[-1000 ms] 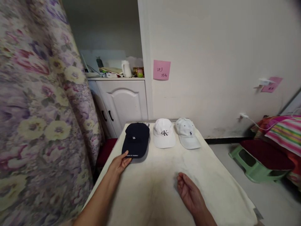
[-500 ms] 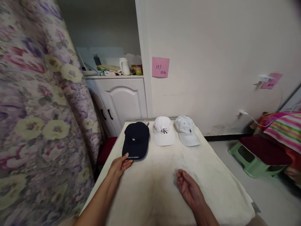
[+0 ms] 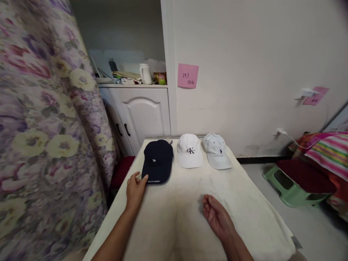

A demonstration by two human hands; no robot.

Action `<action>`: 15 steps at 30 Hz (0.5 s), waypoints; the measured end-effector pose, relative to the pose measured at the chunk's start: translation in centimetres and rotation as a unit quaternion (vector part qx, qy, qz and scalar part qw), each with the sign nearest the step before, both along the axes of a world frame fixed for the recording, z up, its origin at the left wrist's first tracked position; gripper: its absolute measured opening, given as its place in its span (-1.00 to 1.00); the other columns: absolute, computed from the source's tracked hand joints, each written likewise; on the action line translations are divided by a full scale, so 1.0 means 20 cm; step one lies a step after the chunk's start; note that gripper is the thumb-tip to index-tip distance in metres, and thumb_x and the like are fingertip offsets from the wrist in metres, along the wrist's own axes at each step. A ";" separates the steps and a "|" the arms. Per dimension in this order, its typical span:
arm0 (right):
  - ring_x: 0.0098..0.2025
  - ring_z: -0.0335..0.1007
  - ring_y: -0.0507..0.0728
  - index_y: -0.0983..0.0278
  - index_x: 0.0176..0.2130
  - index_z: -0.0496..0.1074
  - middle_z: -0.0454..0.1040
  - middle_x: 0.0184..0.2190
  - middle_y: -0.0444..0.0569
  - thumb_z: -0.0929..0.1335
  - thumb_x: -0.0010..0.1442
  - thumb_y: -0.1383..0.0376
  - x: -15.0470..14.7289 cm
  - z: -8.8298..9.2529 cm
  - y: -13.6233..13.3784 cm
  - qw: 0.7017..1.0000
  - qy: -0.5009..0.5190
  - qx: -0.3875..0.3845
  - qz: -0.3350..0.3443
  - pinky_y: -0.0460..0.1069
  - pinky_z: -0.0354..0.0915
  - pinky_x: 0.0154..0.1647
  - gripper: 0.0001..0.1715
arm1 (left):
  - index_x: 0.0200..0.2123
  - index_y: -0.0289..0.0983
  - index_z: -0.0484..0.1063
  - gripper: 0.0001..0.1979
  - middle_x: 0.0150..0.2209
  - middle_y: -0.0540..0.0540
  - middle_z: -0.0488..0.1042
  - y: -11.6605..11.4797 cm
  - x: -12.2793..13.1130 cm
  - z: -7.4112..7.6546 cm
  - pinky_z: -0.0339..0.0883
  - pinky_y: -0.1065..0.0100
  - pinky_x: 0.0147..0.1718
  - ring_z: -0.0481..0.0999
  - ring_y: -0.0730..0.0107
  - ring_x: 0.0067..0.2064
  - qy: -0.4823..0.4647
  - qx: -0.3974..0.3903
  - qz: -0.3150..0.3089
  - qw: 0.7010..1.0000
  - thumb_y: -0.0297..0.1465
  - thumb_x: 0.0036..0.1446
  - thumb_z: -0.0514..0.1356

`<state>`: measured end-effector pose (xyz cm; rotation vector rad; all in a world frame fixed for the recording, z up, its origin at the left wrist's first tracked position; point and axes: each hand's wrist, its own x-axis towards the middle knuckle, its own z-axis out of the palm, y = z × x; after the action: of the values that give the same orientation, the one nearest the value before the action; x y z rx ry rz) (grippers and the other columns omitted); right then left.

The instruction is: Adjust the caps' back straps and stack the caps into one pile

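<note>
Three caps stand side by side along the far end of the cloth-covered table (image 3: 174, 232). The navy cap (image 3: 159, 156) is on the left, its brim toward me with light lettering on the edge. A white cap (image 3: 189, 154) with black "CK" letters is in the middle. On the right sits a pale blue cap (image 3: 217, 152) with a small dark emblem. My left hand (image 3: 136, 190) is at the near left corner of the navy brim, thumb touching its edge, other fingers apart. My right hand (image 3: 217, 215) rests on the cloth, fingers curled, holding nothing visible.
A floral curtain (image 3: 54, 137) hangs at the left, beside a white cabinet (image 3: 144, 112) with a white jug (image 3: 145, 74) on top. Pink notes stick to the wall. A green stool (image 3: 282, 185) with a dark red top stands on the floor to the right.
My left hand has loosened from the navy brim: its fingers came out from under the edge and moved up and left. The right hand and the caps stay nearly the same.
</note>
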<state>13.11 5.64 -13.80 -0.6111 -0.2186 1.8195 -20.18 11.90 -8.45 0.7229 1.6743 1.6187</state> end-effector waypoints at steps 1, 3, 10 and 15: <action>-0.45 0.52 -0.02 0.37 -0.26 0.57 0.63 -0.40 -0.04 0.58 0.00 0.36 -0.01 0.01 0.03 1.000 -0.005 0.003 0.005 -0.12 0.46 -0.34 -0.73 | 0.03 -0.18 0.38 -0.36 0.12 -0.23 0.36 0.02 0.01 0.00 0.21 0.02 0.20 0.27 -0.08 0.26 0.031 0.018 0.003 0.999 -0.34 -0.16 0.47; -0.48 0.50 -0.03 0.36 -0.28 0.57 0.62 -0.43 -0.06 0.57 -0.02 0.40 -0.05 0.02 0.10 1.000 -0.016 0.011 0.009 -0.14 0.45 -0.36 -0.74 | 0.09 -0.17 0.37 -0.28 0.28 -0.23 0.17 0.06 0.05 -0.02 -0.11 0.02 0.34 -0.01 -0.09 0.38 0.117 0.050 -0.004 0.992 -0.30 -0.19 0.48; -0.53 0.43 -0.06 0.38 -0.32 0.54 0.59 -0.48 -0.06 0.54 -0.02 0.48 -0.30 0.08 0.58 0.999 -0.031 0.025 0.026 -0.20 0.38 -0.48 -0.80 | 0.18 -0.24 0.28 -0.24 0.26 -0.32 0.17 0.13 0.12 -0.13 -0.10 -0.05 0.34 0.08 -0.17 0.35 0.317 0.064 -0.023 0.946 -0.28 -0.10 0.41; -0.61 0.29 -0.11 0.41 -0.32 0.51 0.49 -0.58 -0.12 0.44 0.15 0.48 -0.55 0.08 0.91 0.997 -0.048 0.016 0.050 -0.24 0.25 -0.59 -0.97 | 0.15 -0.19 0.33 -0.28 0.25 -0.27 0.20 0.12 0.08 -0.15 -0.12 -0.02 0.36 0.08 -0.16 0.35 0.271 0.071 -0.021 0.960 -0.35 -0.15 0.41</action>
<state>2.12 23.86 -12.21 -0.6746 -0.3482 1.8815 -18.57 14.30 -11.43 1.3625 1.9009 1.6139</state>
